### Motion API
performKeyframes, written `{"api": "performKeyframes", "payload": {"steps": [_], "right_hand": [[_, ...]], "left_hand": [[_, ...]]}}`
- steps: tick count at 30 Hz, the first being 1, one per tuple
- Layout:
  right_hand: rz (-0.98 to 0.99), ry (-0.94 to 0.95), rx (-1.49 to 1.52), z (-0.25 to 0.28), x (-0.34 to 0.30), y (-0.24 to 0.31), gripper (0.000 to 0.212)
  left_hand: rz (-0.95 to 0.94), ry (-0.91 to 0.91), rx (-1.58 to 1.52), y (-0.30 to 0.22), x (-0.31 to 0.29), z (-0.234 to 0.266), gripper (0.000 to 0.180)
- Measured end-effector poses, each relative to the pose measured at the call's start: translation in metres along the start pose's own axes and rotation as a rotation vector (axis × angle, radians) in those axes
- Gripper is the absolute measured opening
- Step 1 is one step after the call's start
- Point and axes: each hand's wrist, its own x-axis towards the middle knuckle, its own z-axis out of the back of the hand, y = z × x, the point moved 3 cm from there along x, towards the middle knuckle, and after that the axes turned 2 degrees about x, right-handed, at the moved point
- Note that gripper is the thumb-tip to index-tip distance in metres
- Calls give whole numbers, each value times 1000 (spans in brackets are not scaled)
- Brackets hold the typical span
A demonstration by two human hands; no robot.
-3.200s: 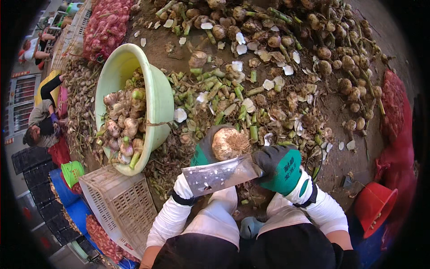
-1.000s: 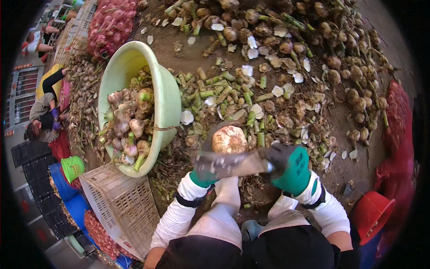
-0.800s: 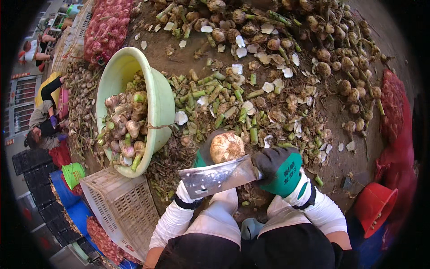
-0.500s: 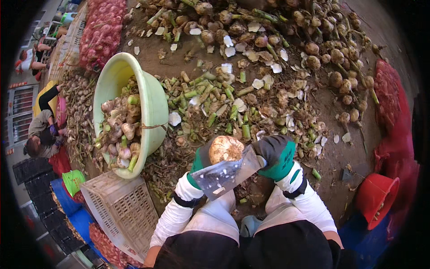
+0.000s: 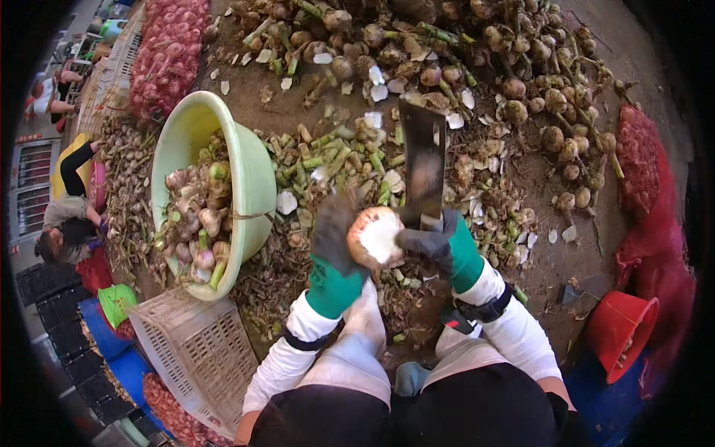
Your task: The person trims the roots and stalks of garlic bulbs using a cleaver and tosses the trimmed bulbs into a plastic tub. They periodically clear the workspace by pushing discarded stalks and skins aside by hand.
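Observation:
In front of my knees, my left hand (image 5: 333, 257), in a grey and green work glove, is closed round a large garlic bulb (image 5: 377, 237). A broad white cut face on the bulb points up and to the right. My right hand (image 5: 452, 252), gloved alike, grips a cleaver (image 5: 423, 160), whose wide dark blade stands away from me, beyond the bulb and apart from it. The right thumb reaches across to the bulb's edge. Most of the cleaver's handle is hidden in the glove. Cut stems and peelings (image 5: 335, 160) cover the ground beyond my hands.
At left stands a pale green basin (image 5: 257, 179) of trimmed garlic, with a plastic crate (image 5: 197, 350) nearer me. Uncut garlic (image 5: 514, 89) is heaped at the far side. A red bucket (image 5: 622, 328) lies tilted at right. Netted garlic (image 5: 167, 56) and another person (image 5: 67, 216) are at far left.
The cleaver blade has swung from lying across in front of the bulb to pointing away from me. The bulb has turned, so a white cut face now shows instead of brown roots.

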Motion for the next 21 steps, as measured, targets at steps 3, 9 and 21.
{"api": "performKeyframes", "payload": {"steps": [3,9,21], "right_hand": [[100,20,-63,-1,3,1,36],[383,-106,-1116,34,35,4,29],[890,-461,-1336,71,202,85,32]], "left_hand": [[841,81,-1611,26,-5,-14,48],[761,363,-1265,26,-3,8,37],[680,-192,-2171,49,35,67,50]]}}
